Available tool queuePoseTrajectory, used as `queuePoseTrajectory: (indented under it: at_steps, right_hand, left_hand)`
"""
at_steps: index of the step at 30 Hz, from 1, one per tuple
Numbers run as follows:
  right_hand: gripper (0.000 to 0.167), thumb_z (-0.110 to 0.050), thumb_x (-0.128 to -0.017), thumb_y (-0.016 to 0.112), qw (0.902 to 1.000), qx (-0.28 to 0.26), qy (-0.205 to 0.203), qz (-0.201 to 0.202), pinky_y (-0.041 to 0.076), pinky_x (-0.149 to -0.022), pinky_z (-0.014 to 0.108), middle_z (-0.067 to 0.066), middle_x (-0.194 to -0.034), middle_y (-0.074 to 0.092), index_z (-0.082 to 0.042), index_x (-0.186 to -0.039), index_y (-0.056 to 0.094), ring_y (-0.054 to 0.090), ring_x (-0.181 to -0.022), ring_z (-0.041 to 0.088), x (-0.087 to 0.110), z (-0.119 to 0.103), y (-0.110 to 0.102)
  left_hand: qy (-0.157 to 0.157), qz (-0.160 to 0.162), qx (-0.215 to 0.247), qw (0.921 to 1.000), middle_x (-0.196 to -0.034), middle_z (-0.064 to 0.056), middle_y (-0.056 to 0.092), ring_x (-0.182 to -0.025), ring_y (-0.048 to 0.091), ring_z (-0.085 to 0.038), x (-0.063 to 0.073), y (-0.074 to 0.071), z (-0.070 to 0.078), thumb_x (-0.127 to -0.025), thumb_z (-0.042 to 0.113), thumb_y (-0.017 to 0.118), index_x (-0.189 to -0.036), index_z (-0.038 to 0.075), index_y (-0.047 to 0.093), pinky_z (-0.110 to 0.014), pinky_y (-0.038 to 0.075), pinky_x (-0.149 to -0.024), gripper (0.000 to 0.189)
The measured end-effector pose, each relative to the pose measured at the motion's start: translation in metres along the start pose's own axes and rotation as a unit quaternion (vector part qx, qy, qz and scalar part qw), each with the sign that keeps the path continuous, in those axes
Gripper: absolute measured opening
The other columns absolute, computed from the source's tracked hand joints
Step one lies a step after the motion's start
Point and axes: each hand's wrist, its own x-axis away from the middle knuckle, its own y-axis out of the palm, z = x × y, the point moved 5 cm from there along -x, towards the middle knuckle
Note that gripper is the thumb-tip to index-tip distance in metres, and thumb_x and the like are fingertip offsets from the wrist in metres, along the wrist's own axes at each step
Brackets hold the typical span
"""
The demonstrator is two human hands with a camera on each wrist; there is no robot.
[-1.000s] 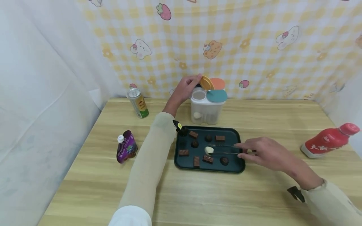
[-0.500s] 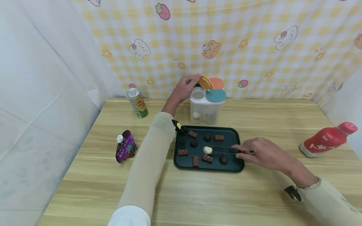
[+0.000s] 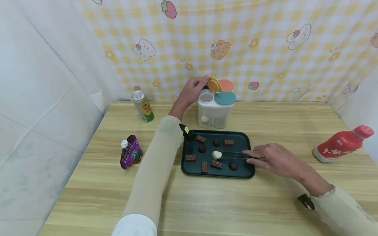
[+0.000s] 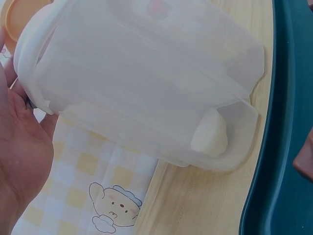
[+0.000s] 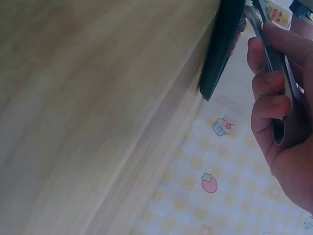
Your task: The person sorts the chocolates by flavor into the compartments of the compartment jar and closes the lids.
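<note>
At the back of the table stands a clear storage container (image 3: 217, 113) with coloured lids. My left hand (image 3: 190, 91) pinches its raised yellow lid (image 3: 214, 84) by the edge; the round opening below is uncovered. One white piece (image 4: 210, 133) lies inside at the bottom. My right hand (image 3: 274, 160) grips metal tongs (image 5: 293, 117), thumb and fingers on opposite arms. Between the tong tips is a white chocolate (image 3: 217, 155), over the middle of the dark green tray (image 3: 189, 168); whether it is lifted, I cannot tell. Several brown chocolates, such as a bar (image 3: 190, 158), lie around it.
A drink can (image 3: 143, 106) stands at the back left, with a purple spouted pouch (image 3: 131, 152) in front of it. On the right lies or leans a red bottle (image 3: 339, 144). A checked cloth (image 3: 265, 65) hangs behind the table.
The white chocolate has turned and shifted slightly left between the tong tips, along with my right hand. My left hand keeps the yellow lid raised. The head view has shifted a little.
</note>
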Motion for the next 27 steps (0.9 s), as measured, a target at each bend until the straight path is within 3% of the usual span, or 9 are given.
queuePoseTrajectory:
  at_steps: [5, 8, 12, 15, 21, 23, 27]
  right_hand:
    - [0.029, -0.021, -0.099, 0.073, 1.0000, 0.001, 0.003, 0.004, 0.052, -0.062, 0.022, -0.005, -0.101, 0.076, -0.005, -0.122, 0.077, 0.056, -0.068, -0.006, 0.000, 0.000, -0.001]
    - [0.028, -0.019, -0.098, 0.074, 0.9999, 0.004, -0.004, 0.014, 0.050, -0.059, 0.020, -0.011, -0.092, 0.073, -0.004, -0.122, 0.077, 0.053, -0.065, -0.007, 0.001, -0.002, -0.002]
    - [0.030, -0.012, -0.093, 0.078, 0.9984, 0.012, -0.030, 0.047, 0.038, -0.051, 0.013, -0.023, -0.069, 0.051, -0.003, -0.121, 0.077, 0.038, -0.054, -0.008, 0.000, -0.005, -0.009]
    - [0.034, -0.007, -0.089, 0.080, 0.9960, 0.018, -0.048, 0.073, 0.032, -0.048, 0.011, -0.024, -0.065, 0.040, -0.002, -0.122, 0.076, 0.033, -0.053, -0.007, -0.003, -0.008, -0.019]
    - [0.039, -0.003, -0.083, 0.084, 0.9879, 0.028, -0.083, 0.128, 0.031, -0.048, 0.011, -0.021, -0.066, 0.047, -0.002, -0.122, 0.077, 0.036, -0.053, -0.006, -0.017, -0.015, -0.044]
    - [0.037, -0.007, -0.086, 0.083, 0.9836, 0.043, -0.091, 0.150, 0.031, -0.048, 0.012, -0.020, -0.065, 0.045, -0.003, -0.122, 0.077, 0.035, -0.053, -0.005, -0.022, -0.018, -0.053]
    - [0.032, -0.015, -0.092, 0.079, 0.9736, 0.079, -0.094, 0.192, 0.031, -0.046, 0.014, -0.013, -0.068, 0.060, -0.003, -0.121, 0.077, 0.038, -0.051, -0.003, -0.032, -0.023, -0.070]
  left_hand:
    - [-0.003, -0.001, -0.003, 1.0000, -0.109, -0.006, 0.072, -0.107, 0.062, -0.017, -0.002, -0.001, -0.001, -0.110, 0.044, 0.047, -0.109, 0.002, 0.075, -0.027, 0.046, -0.095, 0.051]
    - [-0.003, -0.001, -0.004, 1.0000, -0.109, -0.005, 0.072, -0.108, 0.062, -0.015, -0.002, -0.001, -0.001, -0.110, 0.045, 0.047, -0.110, 0.003, 0.076, -0.026, 0.046, -0.096, 0.051]
    - [-0.003, -0.005, -0.004, 1.0000, -0.109, -0.005, 0.072, -0.108, 0.062, -0.015, -0.002, 0.000, -0.002, -0.110, 0.046, 0.047, -0.110, 0.003, 0.076, -0.026, 0.046, -0.096, 0.052]
    - [-0.002, -0.006, -0.004, 1.0000, -0.109, -0.005, 0.072, -0.107, 0.062, -0.016, -0.003, 0.000, -0.002, -0.110, 0.046, 0.047, -0.108, 0.003, 0.076, -0.026, 0.046, -0.096, 0.051]
    - [0.002, -0.008, 0.001, 1.0000, -0.106, -0.006, 0.072, -0.104, 0.062, -0.018, -0.002, 0.000, -0.001, -0.110, 0.043, 0.047, -0.106, 0.003, 0.076, -0.027, 0.046, -0.094, 0.050]
    - [0.008, -0.009, 0.002, 0.9999, -0.106, -0.007, 0.072, -0.104, 0.063, -0.018, -0.002, 0.000, 0.000, -0.110, 0.042, 0.047, -0.106, 0.002, 0.076, -0.027, 0.047, -0.094, 0.049]
    - [0.013, -0.008, 0.004, 0.9999, -0.106, -0.006, 0.072, -0.104, 0.063, -0.017, -0.001, 0.000, 0.001, -0.111, 0.040, 0.047, -0.107, 0.002, 0.076, -0.026, 0.047, -0.094, 0.048]
